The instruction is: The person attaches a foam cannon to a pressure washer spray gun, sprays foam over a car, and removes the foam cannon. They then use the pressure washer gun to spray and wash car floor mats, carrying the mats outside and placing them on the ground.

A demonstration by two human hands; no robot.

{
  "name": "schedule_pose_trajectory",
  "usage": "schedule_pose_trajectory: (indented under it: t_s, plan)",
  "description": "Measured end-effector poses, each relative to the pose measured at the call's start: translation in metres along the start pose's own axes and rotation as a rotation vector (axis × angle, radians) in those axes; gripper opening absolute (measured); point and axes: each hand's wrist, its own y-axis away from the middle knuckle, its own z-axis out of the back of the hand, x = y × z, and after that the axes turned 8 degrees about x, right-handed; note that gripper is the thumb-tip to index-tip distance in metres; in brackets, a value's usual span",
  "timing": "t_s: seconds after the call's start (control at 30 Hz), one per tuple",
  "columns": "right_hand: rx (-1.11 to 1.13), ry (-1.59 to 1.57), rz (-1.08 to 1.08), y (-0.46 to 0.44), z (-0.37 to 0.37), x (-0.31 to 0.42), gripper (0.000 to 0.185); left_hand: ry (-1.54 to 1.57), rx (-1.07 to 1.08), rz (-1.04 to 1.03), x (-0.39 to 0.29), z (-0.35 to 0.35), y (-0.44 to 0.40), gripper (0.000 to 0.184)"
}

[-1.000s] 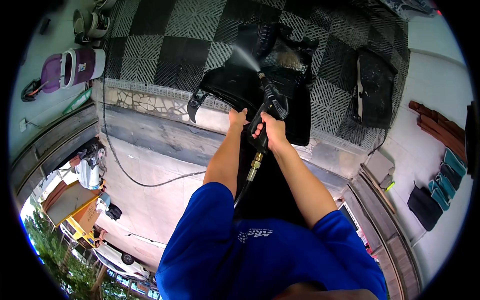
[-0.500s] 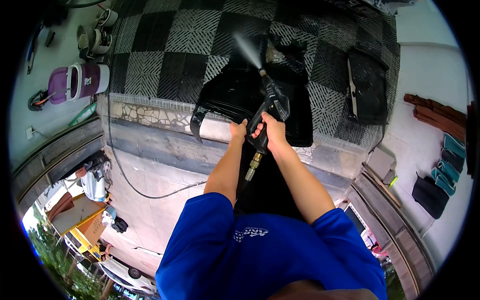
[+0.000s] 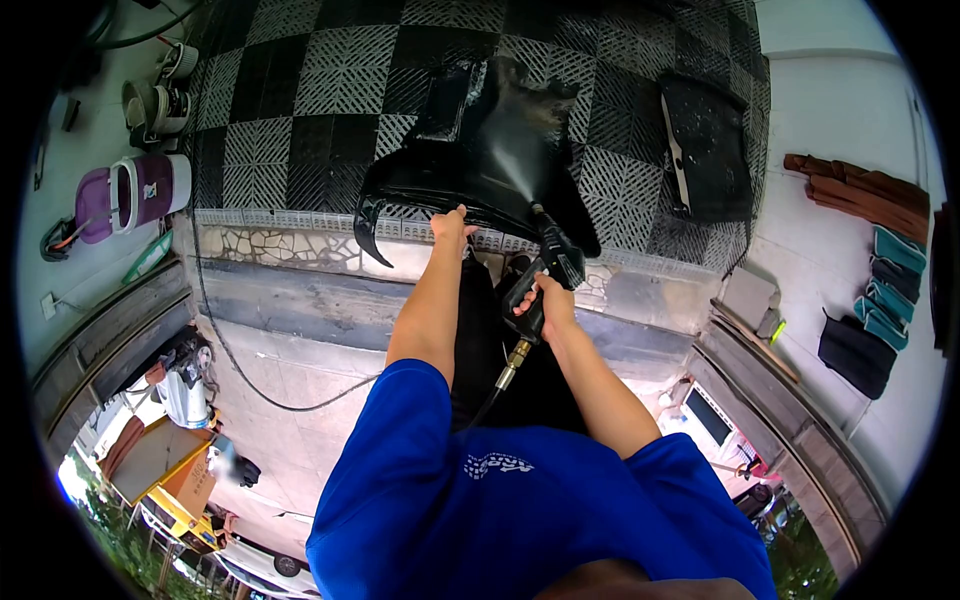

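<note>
A wet black moulded mat [image 3: 440, 170] with a curved edge lies over the checkered grating, its near edge raised toward me. My left hand [image 3: 453, 228] is closed on that near edge, left of centre. In my right hand [image 3: 548, 303] is a black spray gun [image 3: 560, 258], fingers wrapped round its grip. A white fan of water leaves its nozzle and hits the mat's middle. A brass fitting [image 3: 515, 360] joins the gun to a black hose below my right hand.
Another black mat [image 3: 708, 150] lies on the checkered grating [image 3: 345, 75] at right. Purple-and-white bucket [image 3: 150, 190] and grey buckets stand left. Brown and teal cloths [image 3: 885, 300] hang at right. A thin hose [image 3: 290, 403] crosses the floor at left.
The spray has swung from beyond the mat's left part onto its middle. The gun has moved lower and slightly right, away from my left hand. The mat sits differently, its near edge more raised.
</note>
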Motion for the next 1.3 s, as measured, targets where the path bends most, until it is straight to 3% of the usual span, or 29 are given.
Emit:
schedule_pose_trajectory:
  t_s: [0.2,0.37,0.53,0.57,0.67,0.83,1.2,1.3]
  plan:
    - [-0.026,-0.078,0.106,-0.009,0.011,0.010,0.020,0.087,-0.101,0.059,-0.010,0.009,0.006,0.024]
    - [-0.051,-0.082,0.224,0.001,-0.001,0.011,0.022,0.051,-0.009,0.090,-0.031,0.013,0.018,0.027]
    - [-0.003,-0.069,0.142,0.009,-0.011,0.004,0.022,0.086,0.003,0.149,-0.019,-0.008,0.013,0.038]
    - [0.032,-0.026,0.100,0.011,-0.013,-0.001,0.021,0.114,-0.091,0.134,-0.018,-0.015,0.024,0.038]
    - [0.089,-0.031,0.090,0.016,-0.031,-0.005,0.026,0.099,-0.026,0.123,-0.016,-0.002,0.008,0.040]
    - [0.087,-0.039,0.162,0.027,-0.048,0.002,0.025,0.312,-0.033,0.104,-0.030,0.012,0.021,0.028]
    - [0.100,-0.064,0.286,0.029,-0.059,-0.010,0.026,0.129,0.050,0.082,-0.016,0.049,0.042,0.035]
    - [0.101,-0.092,0.347,0.027,-0.057,-0.006,0.025,0.137,0.054,0.097,-0.016,0.052,0.040,0.028]
